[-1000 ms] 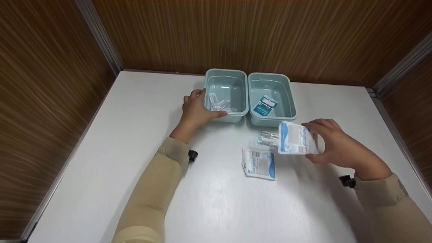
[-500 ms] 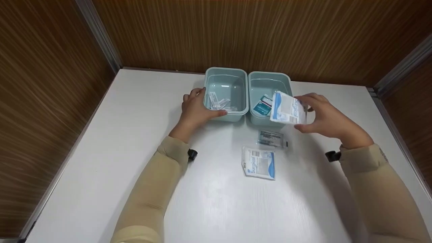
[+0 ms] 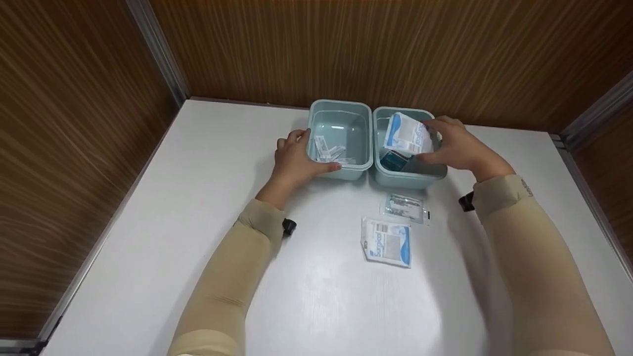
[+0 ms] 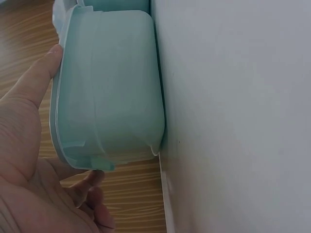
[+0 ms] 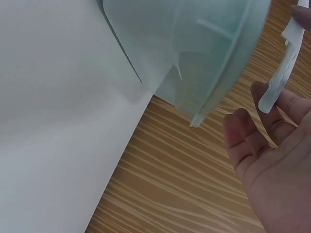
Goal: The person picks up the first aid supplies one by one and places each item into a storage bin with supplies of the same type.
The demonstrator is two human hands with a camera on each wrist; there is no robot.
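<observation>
My left hand (image 3: 297,160) holds the near-left corner of the left pale-green plastic bin (image 3: 352,174), thumb along its front rim, fingers at its left side. The left wrist view shows the thumb on the bin's rim (image 4: 57,107). Small white clear-wrapped pieces (image 3: 329,151) lie in that bin. My right hand (image 3: 462,148) pinches a white-and-blue "Surgical" packet (image 3: 408,132) by its right side, over the right green bin (image 3: 405,182). Partly hidden under the packet, a teal packet (image 3: 393,161) lies in this bin. In the right wrist view the held packet (image 5: 287,65) is edge-on.
A clear flat sachet (image 3: 405,206) with dark print lies in front of the right bin. Nearer lies another "Surgical" packet (image 3: 386,242). The bins stand side by side at the back of the white table (image 3: 316,306), before a wood-grain panel (image 3: 346,54).
My right hand has carried the "Surgical" packet away from me and leftward, over the right bin, uncovering the clear sachet. The left hand keeps its hold on the left bin.
</observation>
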